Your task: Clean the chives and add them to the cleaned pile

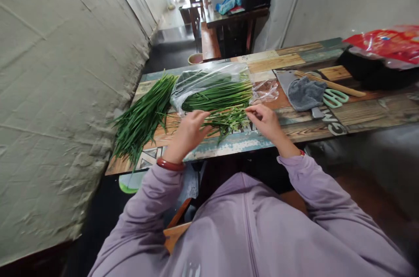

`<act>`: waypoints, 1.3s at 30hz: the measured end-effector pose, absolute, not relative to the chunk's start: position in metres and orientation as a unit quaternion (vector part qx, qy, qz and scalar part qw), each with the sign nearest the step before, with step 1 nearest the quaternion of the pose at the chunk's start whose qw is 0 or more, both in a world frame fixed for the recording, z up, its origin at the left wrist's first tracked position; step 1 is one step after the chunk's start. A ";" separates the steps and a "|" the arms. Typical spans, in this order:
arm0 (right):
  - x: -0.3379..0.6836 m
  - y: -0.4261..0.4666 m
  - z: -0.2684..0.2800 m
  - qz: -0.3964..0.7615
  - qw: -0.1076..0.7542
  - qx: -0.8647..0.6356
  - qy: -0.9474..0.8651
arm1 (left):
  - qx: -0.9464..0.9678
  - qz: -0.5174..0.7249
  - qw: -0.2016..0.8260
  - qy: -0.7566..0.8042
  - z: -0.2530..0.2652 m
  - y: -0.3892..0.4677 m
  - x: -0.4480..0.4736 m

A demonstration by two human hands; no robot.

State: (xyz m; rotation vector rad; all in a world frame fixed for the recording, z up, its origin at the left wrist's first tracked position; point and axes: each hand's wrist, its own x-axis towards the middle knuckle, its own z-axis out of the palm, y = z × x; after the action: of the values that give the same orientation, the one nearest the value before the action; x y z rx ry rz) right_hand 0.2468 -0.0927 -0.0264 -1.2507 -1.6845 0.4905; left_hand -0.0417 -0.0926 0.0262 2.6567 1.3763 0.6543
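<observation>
My left hand (190,131) hovers at the left end of a small pile of loose green scraps (231,121), thumb apart from the fingers and nothing visible in it. At the pile's right side, my right hand (265,122) has thumb and fingertips pinched together; what they hold, if anything, is too small to make out. Just behind both hands, long garlic chives (216,96) lie in an opened clear plastic bag (196,77), pale stem ends to the right. A larger loose bundle of garlic chives (147,113) spreads on the table's left end.
On the patchwork wooden table (360,113) to the right lie a grey cloth (306,94), green-handled scissors (335,98), wooden sticks (340,85) and a red plastic package (389,43). A rough wall (59,94) stands left. Another table (222,17) with boxes is beyond.
</observation>
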 end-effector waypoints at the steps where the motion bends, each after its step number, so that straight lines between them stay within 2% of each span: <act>1: 0.251 -0.095 -0.028 0.178 0.452 -0.502 -0.716 | 0.880 0.190 0.037 0.433 0.016 -0.096 -0.028; 4: 0.260 -0.100 -0.032 0.128 0.416 -0.488 -0.757 | 0.887 0.147 0.013 0.438 -0.007 -0.098 0.006; 7: 0.267 -0.101 -0.039 0.107 0.424 -0.513 -0.739 | 0.858 0.124 -0.009 0.498 -0.015 -0.098 0.024; 16: 0.271 -0.105 -0.051 0.160 0.482 -0.554 -0.660 | 0.884 0.186 -0.005 0.428 -0.031 -0.107 0.010; 23: 0.269 -0.109 -0.049 0.113 0.441 -0.513 -0.727 | 0.892 0.105 -0.031 0.438 -0.017 -0.077 0.017; 27: 0.271 -0.104 -0.043 0.118 0.453 -0.509 -0.722 | 0.911 0.092 0.045 0.401 0.002 -0.062 0.011; 31: 0.271 -0.083 -0.026 0.123 0.471 -0.492 -0.722 | 0.869 0.211 0.150 0.421 0.010 -0.045 0.004; 34: 0.261 -0.060 -0.012 0.103 0.425 -0.484 -0.758 | 0.803 0.318 0.181 0.471 0.009 -0.025 0.009; 39: 0.233 -0.023 -0.004 -0.004 0.231 -0.494 -0.838 | 0.742 0.381 0.270 0.481 0.003 0.005 0.023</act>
State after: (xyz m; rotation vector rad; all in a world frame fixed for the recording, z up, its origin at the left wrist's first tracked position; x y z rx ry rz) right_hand 0.2334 -0.0234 -0.0039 -1.3597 -2.3048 -0.0099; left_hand 0.0234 0.0050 0.0027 2.0000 1.2965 1.0267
